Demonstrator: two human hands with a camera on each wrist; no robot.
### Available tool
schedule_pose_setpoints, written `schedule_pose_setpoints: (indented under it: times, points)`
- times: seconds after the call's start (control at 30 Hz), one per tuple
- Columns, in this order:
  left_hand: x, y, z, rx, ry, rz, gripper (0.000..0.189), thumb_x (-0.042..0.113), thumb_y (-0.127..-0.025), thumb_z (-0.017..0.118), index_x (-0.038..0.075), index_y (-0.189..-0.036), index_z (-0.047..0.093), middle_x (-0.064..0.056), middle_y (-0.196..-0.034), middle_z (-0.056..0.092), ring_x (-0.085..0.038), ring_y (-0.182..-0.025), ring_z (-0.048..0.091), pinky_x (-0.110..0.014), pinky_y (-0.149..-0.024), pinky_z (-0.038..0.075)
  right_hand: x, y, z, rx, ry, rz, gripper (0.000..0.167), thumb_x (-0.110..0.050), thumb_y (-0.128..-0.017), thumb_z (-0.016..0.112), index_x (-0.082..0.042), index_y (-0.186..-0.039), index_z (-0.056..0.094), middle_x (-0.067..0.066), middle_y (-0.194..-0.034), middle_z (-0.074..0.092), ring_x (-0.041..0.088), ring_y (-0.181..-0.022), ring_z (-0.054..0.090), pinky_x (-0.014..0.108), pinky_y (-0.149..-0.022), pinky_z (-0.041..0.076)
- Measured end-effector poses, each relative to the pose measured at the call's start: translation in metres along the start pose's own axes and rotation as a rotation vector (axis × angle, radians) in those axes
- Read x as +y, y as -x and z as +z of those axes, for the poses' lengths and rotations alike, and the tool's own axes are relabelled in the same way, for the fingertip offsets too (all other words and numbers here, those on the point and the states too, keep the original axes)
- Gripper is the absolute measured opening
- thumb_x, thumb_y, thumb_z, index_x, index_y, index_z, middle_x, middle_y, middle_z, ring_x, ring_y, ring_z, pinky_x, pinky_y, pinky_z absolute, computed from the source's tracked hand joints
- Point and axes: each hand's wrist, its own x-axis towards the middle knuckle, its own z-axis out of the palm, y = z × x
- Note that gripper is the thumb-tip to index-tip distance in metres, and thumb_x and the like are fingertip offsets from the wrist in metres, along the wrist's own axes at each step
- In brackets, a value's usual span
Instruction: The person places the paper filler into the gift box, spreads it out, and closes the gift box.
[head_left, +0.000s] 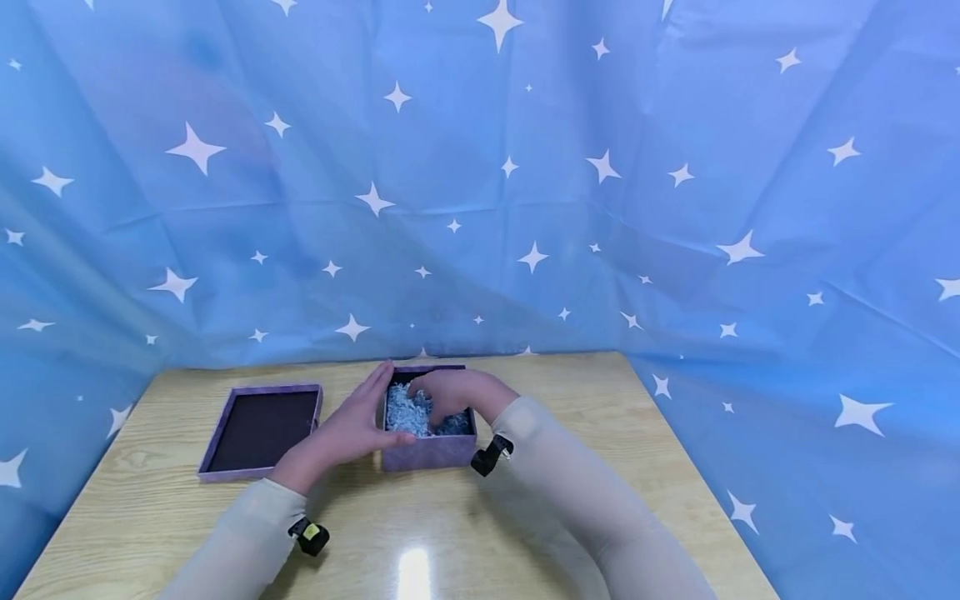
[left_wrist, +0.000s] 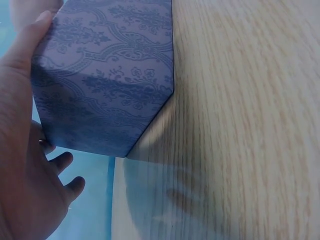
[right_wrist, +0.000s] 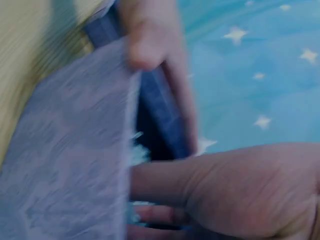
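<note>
A purple patterned box stands uncovered on the table, with pale blue shredded paper inside its dark interior. My left hand is spread along the box's left side, its thumb lying on the front rim. In the left wrist view the smaller fingers reach past the box's side. From the right, my right hand dips into the box, and its fingers are down among the shreds. Its fingertips are hidden there, so I cannot tell whether they pinch anything. The right wrist view is blurred, with the front wall hiding the fingers' ends.
To the left of the box lies its shallow lid, purple-rimmed, with the black inside facing up. Both stand on a light wooden table. Behind it and along the sides hangs a blue cloth with white stars.
</note>
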Motion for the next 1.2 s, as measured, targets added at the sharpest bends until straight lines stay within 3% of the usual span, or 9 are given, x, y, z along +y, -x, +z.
schedule_pose_setpoints:
  times: [0.13, 0.23, 0.3, 0.43, 0.53, 0.63, 0.8, 0.97, 1.2]
  points:
    - [0.004, 0.001, 0.001, -0.002, 0.019, -0.004, 0.134, 0.065, -0.090, 0.086, 0.015, -0.179, 0.000, -0.010, -0.186, -0.002, -0.051, -0.166, 0.013, -0.073, -0.127, 0.027, 0.000, 0.011, -0.005, 0.074, -0.154, -0.098, 0.044, -0.013, -0.097, 0.088, -0.012, -0.137, 0.071, 0.006, -0.122, 0.073, 0.017, -0.108, 0.070, 0.030, -0.087, 0.059]
    - [0.006, 0.001, 0.000, -0.004, 0.018, -0.010, 0.133, 0.064, -0.090, 0.087, 0.014, -0.179, 0.001, -0.010, -0.186, -0.001, -0.050, -0.166, 0.014, -0.072, -0.126, 0.030, 0.004, 0.007, 0.000, 0.013, -0.320, -0.161, 0.029, -0.008, -0.100, 0.084, -0.009, -0.126, 0.071, 0.004, -0.102, 0.072, 0.015, -0.087, 0.067, 0.030, -0.076, 0.058]
    - [0.005, 0.001, 0.000, -0.005, 0.015, -0.008, 0.134, 0.066, -0.090, 0.086, 0.014, -0.179, 0.001, -0.010, -0.186, -0.001, -0.049, -0.167, 0.013, -0.070, -0.127, 0.030, 0.008, -0.002, 0.008, -0.036, -0.328, -0.179, 0.027, -0.006, -0.101, 0.082, -0.009, -0.125, 0.071, 0.002, -0.099, 0.070, 0.013, -0.084, 0.064, 0.029, -0.075, 0.056]
    - [0.003, 0.000, 0.002, -0.003, 0.018, 0.004, 0.135, 0.069, -0.089, 0.085, 0.014, -0.179, 0.001, -0.009, -0.186, -0.002, -0.048, -0.167, 0.012, -0.070, -0.128, 0.028, 0.006, -0.018, 0.023, -0.026, -0.145, -0.117, 0.042, -0.009, -0.103, 0.078, -0.010, -0.143, 0.068, 0.003, -0.130, 0.071, 0.014, -0.114, 0.067, 0.030, -0.098, 0.056]
    - [0.002, 0.000, 0.002, -0.008, 0.015, 0.007, 0.135, 0.069, -0.089, 0.084, 0.015, -0.179, 0.001, -0.009, -0.186, -0.002, -0.049, -0.167, 0.011, -0.071, -0.128, 0.026, -0.001, -0.024, 0.033, -0.006, -0.038, -0.023, 0.058, -0.013, -0.108, 0.073, -0.013, -0.163, 0.055, 0.005, -0.164, 0.056, 0.020, -0.151, 0.051, 0.035, -0.123, 0.043]
    - [0.002, 0.000, 0.002, -0.005, 0.004, 0.006, 0.135, 0.070, -0.089, 0.084, 0.014, -0.179, 0.000, -0.009, -0.186, -0.003, -0.049, -0.167, 0.011, -0.070, -0.128, 0.025, -0.003, -0.027, 0.036, 0.003, -0.004, 0.004, 0.060, -0.014, -0.111, 0.069, -0.016, -0.168, 0.050, 0.006, -0.170, 0.049, 0.022, -0.158, 0.043, 0.037, -0.128, 0.038]
    - [0.001, 0.000, 0.002, 0.005, 0.004, -0.001, 0.136, 0.072, -0.088, 0.084, 0.015, -0.179, 0.001, -0.008, -0.186, -0.002, -0.049, -0.166, 0.012, -0.071, -0.128, 0.026, 0.002, -0.010, 0.018, 0.028, -0.103, -0.110, 0.043, -0.007, -0.103, 0.078, -0.009, -0.145, 0.068, 0.007, -0.135, 0.071, 0.018, -0.120, 0.067, 0.032, -0.102, 0.056]
    - [0.002, 0.001, 0.000, 0.005, 0.008, -0.007, 0.137, 0.073, -0.087, 0.084, 0.014, -0.179, 0.000, -0.010, -0.186, -0.002, -0.050, -0.166, 0.013, -0.071, -0.127, 0.029, 0.008, 0.009, -0.003, -0.093, -0.373, -0.148, 0.023, -0.003, -0.100, 0.081, -0.008, -0.119, 0.070, 0.006, -0.094, 0.067, 0.019, -0.074, 0.061, 0.035, -0.069, 0.057]
    - [0.000, -0.001, 0.002, -0.007, 0.017, -0.010, 0.136, 0.068, -0.089, 0.086, 0.016, -0.179, -0.002, -0.008, -0.186, -0.005, -0.047, -0.167, 0.011, -0.069, -0.128, 0.028, 0.013, -0.004, 0.003, -0.270, -0.334, -0.066, 0.028, 0.004, -0.105, 0.064, -0.011, -0.128, 0.066, 0.002, -0.098, 0.060, 0.012, -0.063, 0.047, 0.029, -0.060, 0.044]
